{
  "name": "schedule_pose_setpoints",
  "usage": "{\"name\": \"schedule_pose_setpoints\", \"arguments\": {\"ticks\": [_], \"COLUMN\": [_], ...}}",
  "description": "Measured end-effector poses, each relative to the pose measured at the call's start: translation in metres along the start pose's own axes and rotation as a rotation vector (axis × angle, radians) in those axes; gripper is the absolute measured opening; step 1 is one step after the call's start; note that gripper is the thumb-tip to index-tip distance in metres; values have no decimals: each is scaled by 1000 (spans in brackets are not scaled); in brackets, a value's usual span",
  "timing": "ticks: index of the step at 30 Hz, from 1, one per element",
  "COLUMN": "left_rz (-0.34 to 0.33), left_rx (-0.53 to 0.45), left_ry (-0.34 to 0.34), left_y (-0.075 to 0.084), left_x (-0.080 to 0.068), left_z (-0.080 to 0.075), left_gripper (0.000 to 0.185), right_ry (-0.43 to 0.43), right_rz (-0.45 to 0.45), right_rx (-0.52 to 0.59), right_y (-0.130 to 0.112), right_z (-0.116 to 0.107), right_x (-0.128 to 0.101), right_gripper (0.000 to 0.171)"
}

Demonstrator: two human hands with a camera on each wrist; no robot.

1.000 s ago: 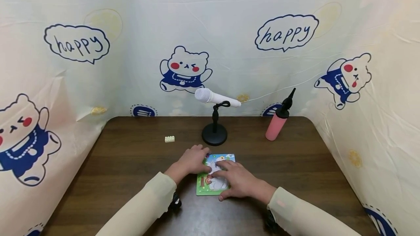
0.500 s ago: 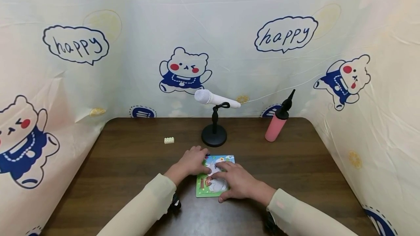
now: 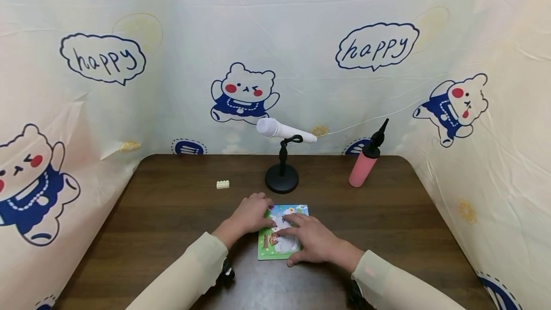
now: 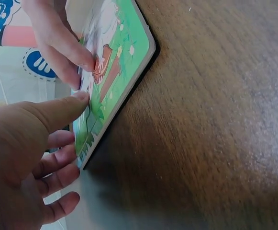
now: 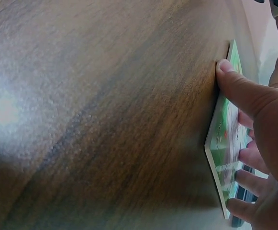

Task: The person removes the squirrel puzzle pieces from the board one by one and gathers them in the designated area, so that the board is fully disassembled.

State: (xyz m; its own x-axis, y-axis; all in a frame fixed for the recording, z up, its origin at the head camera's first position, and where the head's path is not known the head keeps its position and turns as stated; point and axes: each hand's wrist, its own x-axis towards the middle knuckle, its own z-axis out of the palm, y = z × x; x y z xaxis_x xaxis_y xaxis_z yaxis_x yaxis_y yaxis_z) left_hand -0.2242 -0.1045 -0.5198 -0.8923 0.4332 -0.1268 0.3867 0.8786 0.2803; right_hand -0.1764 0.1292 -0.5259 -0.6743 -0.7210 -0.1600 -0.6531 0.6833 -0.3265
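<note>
A flat rectangular board point(image 3: 280, 251) lies on the table, its cartoon picture green at the near end and blue at the far end. Thin lines cross the picture near one corner in the left wrist view. My left hand point(image 3: 251, 214) is at the board's left side, the thumb point(image 4: 64, 109) on the picture and the other fingers by the edge. My right hand point(image 3: 314, 238) spreads over the board's right part, fingertips on the picture, thumb point(image 5: 232, 81) by the near edge. Both hands hide parts of the picture.
Behind the board stands a white microphone point(image 3: 286, 130) on a black stand point(image 3: 281, 178). A pink hand pump point(image 3: 362, 169) with a black nozzle is at the back right. A small cream toy brick point(image 3: 222, 184) lies left of the stand. A printed curtain surrounds the brown table point(image 3: 163, 224).
</note>
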Motion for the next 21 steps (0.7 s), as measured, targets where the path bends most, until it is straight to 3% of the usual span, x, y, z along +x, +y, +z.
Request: {"name": "schedule_pose_setpoints", "arguments": {"ticks": [21], "left_rz": [47], "left_rx": [-235], "left_ry": [64], "left_y": [-10], "left_x": [-3], "left_z": [2], "left_gripper": [25], "right_ry": [-75], "right_rz": [-52], "right_rx": [-97], "right_y": [-6], "right_z": [-7], "right_x": [2], "right_gripper": [76]}}
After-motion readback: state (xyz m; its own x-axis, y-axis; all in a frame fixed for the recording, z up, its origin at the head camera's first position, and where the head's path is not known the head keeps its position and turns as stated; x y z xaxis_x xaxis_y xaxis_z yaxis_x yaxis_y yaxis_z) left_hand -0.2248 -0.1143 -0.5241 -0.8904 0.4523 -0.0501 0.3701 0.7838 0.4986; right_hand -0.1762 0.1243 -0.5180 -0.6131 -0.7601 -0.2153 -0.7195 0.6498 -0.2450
